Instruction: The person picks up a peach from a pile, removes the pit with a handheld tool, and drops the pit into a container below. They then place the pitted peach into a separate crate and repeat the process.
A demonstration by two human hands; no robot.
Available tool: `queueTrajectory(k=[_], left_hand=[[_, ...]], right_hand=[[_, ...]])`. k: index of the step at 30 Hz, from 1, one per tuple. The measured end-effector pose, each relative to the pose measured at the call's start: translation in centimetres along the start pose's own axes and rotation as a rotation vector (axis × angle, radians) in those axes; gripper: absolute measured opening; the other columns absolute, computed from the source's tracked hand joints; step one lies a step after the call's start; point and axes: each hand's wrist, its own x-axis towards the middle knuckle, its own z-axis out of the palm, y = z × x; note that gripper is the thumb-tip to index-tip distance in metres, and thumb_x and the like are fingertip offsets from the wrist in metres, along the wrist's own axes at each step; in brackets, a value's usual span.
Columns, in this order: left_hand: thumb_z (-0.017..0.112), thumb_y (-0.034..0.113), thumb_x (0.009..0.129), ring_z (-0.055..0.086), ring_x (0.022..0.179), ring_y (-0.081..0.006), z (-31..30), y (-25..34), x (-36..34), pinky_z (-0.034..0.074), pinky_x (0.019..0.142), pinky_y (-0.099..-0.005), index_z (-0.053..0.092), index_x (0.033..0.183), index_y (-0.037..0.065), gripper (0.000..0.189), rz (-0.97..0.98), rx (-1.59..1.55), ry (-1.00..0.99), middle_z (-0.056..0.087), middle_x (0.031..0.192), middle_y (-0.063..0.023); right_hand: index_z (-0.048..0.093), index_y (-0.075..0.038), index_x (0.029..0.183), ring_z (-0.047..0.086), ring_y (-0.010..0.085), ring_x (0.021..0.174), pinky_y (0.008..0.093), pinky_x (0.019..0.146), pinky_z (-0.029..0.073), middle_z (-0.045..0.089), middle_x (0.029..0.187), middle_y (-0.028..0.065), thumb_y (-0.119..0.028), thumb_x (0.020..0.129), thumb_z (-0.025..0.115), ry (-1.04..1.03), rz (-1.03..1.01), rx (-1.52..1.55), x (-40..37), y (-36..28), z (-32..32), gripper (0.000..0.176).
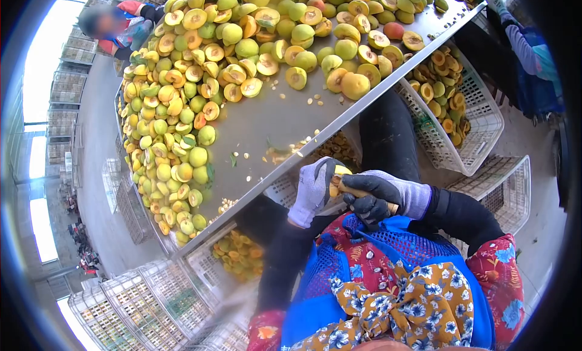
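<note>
Gloved in light purple and black, my left hand [314,187] holds a piece of yellow fruit [335,184] in front of my chest, just off the table's edge. My right hand [373,196], in a matching glove, is wrapped round a tool with a tan handle [394,208]. The tool's other end meets the fruit between my hands, and its tip is hidden. Beyond them, halved and whole yellow-green fruits [247,48] are heaped on the metal table [254,123]. Small pale seeds [227,205] lie scattered near its edge.
A crate [479,133] of fruit halves stands at the right, with another crate [506,196] below it. More fruit [236,254] sits under the table's near edge. Stacked crates [139,302] fill the lower left. Co-workers [533,60] are at the upper right and upper left [130,30].
</note>
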Motion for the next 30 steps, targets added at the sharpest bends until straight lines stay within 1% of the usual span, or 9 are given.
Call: queueTrajectory(k=[4, 7, 10, 14, 17, 21, 24, 26, 30], left_hand=[[0.062, 0.014, 0.091, 0.065, 0.088, -0.0329, 1.3, 0.5, -1.2, 0.053, 0.08, -0.0405, 0.061, 0.107, 0.0, 0.021, -0.063, 0.028, 0.017, 0.066, 0.099, -0.0168], [0.067, 0.009, 0.084, 0.059, 0.105, -0.0333, 1.3, 0.5, -2.1, 0.048, 0.093, -0.0405, 0.058, 0.118, 0.003, 0.036, -0.347, -0.147, -0.107, 0.063, 0.114, -0.015], [0.068, 0.011, 0.083, 0.059, 0.109, -0.0354, 0.9, -0.8, -2.3, 0.048, 0.096, -0.0416, 0.055, 0.126, 0.004, 0.045, -0.572, -0.259, -0.222, 0.061, 0.119, -0.0168], [0.062, 0.024, 0.095, 0.064, 0.101, -0.0241, -0.2, 2.0, 0.1, 0.05, 0.091, -0.0319, 0.057, 0.123, 0.002, 0.036, -0.58, -0.664, -0.132, 0.064, 0.112, -0.0121], [0.059, 0.033, 0.099, 0.06, 0.102, -0.0144, -1.3, 2.6, -0.1, 0.049, 0.091, -0.0277, 0.057, 0.122, 0.001, 0.04, -1.009, -0.97, -0.081, 0.063, 0.108, -0.0055], [0.063, 0.034, 0.096, 0.056, 0.068, -0.0066, -3.3, 2.6, -0.6, 0.047, 0.057, -0.0192, 0.057, 0.124, 0.004, 0.041, -1.045, -0.802, 0.11, 0.062, 0.095, -0.0025], [0.062, 0.035, 0.097, 0.049, 0.058, -0.004, -4.2, 2.6, -1.3, 0.039, 0.048, -0.0178, 0.057, 0.125, 0.005, 0.041, -0.991, -0.603, 0.165, 0.06, 0.091, -0.0009], [0.061, 0.039, 0.097, 0.06, 0.094, -0.0146, -4.9, 3.2, -1.0, 0.051, 0.081, -0.029, 0.057, 0.124, 0.003, 0.045, -1.017, -0.522, 0.086, 0.064, 0.107, -0.0081], [0.059, 0.038, 0.098, 0.06, 0.097, -0.0174, -4.9, 4.1, -0.5, 0.048, 0.088, -0.0331, 0.06, 0.12, 0.003, 0.042, -0.866, -0.423, 0.057, 0.065, 0.106, -0.0103]], right_hand=[[0.057, -0.008, 0.087, 0.043, 0.0071, 0.04, 0.0225, 0.035, 0.035, 0.049, 0.058, -0.0018, -0.047, 0.1, 0.051, 0.303, -0.097, -0.379, -0.9, 0.5, 1.2, 0.041], [0.061, -0.007, 0.084, 0.054, 0.0081, 0.052, 0.024, 0.047, 0.041, 0.055, 0.065, -0.0021, -0.045, 0.101, 0.05, 0.553, -0.135, -0.979, -1.2, 0.6, 2.7, 0.043], [0.062, 0.0, 0.095, 0.067, 0.0296, 0.072, 0.039, 0.071, 0.052, 0.067, 0.082, 0.0182, -0.044, 0.101, 0.046, 0.574, -0.401, -1.606, -1.0, 1.8, 1.7, 0.048], [0.061, 0.001, 0.095, 0.065, 0.0365, 0.079, 0.0442, 0.074, 0.05, 0.065, 0.088, 0.0228, -0.04, 0.102, 0.045, 0.572, -0.402, -1.597, -0.4, 1.8, 3.6, 0.045], [0.061, 0.0, 0.095, 0.065, 0.0375, 0.077, 0.0451, 0.072, 0.05, 0.063, 0.08, 0.0225, -0.038, 0.101, 0.047, 0.565, -0.454, -1.598, -0.8, 1.6, 3.4, 0.041], [0.054, 0.002, 0.092, 0.064, 0.0391, 0.066, 0.0476, 0.061, 0.05, 0.061, 0.066, 0.0215, -0.036, 0.098, 0.052, 0.714, -0.429, -1.951, -1.4, 1.7, 3.1, 0.038], [0.049, 0.001, 0.091, 0.063, 0.0393, 0.061, 0.0485, 0.054, 0.049, 0.06, 0.062, 0.022, -0.034, 0.097, 0.055, 0.784, -0.538, -2.098, -1.2, 1.5, 3.4, 0.036], [0.049, 0.002, 0.093, 0.063, 0.0391, 0.061, 0.0484, 0.055, 0.049, 0.06, 0.062, 0.0219, -0.033, 0.097, 0.055, 0.785, -0.662, -2.09, -0.8, 1.2, 3.5, 0.036], [0.048, 0.002, 0.095, 0.063, 0.0399, 0.062, 0.0496, 0.055, 0.049, 0.059, 0.063, 0.0219, -0.033, 0.097, 0.054, 0.761, -0.753, -2.103, 0.1, 0.4, 3.9, 0.035]])
